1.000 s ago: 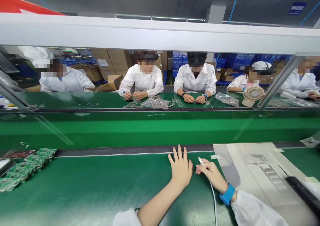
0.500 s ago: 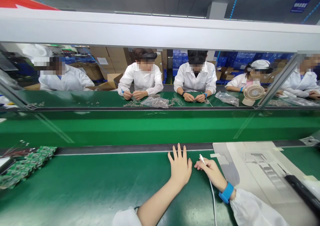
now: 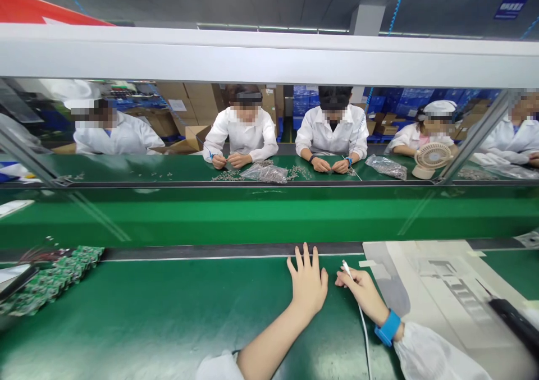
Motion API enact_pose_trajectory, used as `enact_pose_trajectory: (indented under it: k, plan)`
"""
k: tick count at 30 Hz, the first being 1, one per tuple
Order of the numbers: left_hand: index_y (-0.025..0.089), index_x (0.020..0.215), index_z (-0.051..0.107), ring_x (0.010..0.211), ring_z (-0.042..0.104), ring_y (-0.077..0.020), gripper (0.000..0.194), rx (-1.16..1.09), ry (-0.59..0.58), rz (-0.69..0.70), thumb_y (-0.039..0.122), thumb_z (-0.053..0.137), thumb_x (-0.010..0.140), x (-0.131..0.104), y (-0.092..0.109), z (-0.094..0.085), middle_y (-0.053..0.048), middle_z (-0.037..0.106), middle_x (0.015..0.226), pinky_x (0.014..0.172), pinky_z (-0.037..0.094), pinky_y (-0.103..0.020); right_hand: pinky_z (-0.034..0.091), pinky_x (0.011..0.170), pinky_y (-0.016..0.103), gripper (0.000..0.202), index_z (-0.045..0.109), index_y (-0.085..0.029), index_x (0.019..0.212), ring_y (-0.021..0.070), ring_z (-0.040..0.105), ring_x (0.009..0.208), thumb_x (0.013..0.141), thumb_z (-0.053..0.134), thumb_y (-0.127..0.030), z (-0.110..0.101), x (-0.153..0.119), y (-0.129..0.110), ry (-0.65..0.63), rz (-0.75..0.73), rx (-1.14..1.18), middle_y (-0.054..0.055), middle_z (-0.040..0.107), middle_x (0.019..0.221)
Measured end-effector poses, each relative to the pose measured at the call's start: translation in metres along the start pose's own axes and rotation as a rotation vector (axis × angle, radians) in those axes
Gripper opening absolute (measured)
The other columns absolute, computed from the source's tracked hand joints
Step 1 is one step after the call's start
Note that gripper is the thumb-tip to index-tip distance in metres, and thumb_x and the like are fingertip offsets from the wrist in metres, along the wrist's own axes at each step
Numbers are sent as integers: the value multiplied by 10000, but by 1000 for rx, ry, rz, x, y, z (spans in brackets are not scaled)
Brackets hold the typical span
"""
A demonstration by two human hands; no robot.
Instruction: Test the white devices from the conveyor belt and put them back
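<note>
My left hand lies flat on the green work surface, fingers spread, near the dark strip along its far edge. To its right, my right hand pinches a white cable close to its plug end, between thumb and fingers. The plug sticks out past the fingertips, pointing away from me. From there the cable runs down toward the near edge. A blue band circles my right wrist.
Green circuit boards stand in a row at left. Taped-down sheets and a black pen-like tool with a thin tip lie at right. Past the green divider, co-workers in white coats handle small parts beside plastic bags and a fan.
The whole view has shifted slightly, so everything sits a little further right. Both hands keep the same pose, and the cable stays in my right hand.
</note>
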State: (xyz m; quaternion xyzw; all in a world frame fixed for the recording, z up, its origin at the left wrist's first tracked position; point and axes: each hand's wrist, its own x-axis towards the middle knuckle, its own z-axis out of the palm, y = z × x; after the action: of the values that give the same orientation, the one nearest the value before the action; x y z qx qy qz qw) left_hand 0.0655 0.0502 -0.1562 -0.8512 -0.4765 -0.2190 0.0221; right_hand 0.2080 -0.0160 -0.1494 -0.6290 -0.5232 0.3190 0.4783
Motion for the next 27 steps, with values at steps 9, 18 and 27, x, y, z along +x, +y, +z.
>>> enact_pose_trajectory:
  k: [9, 18, 27]
  plan:
    - [189, 1330, 374, 1275, 207, -361, 535, 0, -26, -8, 420, 390, 848, 0, 0, -2, -129, 299, 1404, 969, 235, -564, 388, 769, 339, 373, 625, -188, 516, 220, 567, 748, 809, 515, -390, 1, 0, -8, -55, -20, -49, 39, 610, 609]
    - [182, 1339, 357, 1278, 198, -365, 545, -15, -42, -8, 417, 387, 848, 0, 1, -3, -136, 300, 1403, 969, 222, -575, 370, 783, 346, 390, 607, -198, 478, 235, 549, 785, 801, 517, -399, 1, -1, -14, -70, -31, -97, 36, 578, 586]
    - [223, 1203, 541, 1218, 344, -385, 479, 79, -415, 162, 323, 577, 736, 19, -10, -65, -131, 449, 1309, 968, 216, -602, 379, 761, 327, 406, 599, -187, 472, 214, 546, 762, 802, 511, -407, 3, -1, -10, -48, -37, -100, 34, 571, 613]
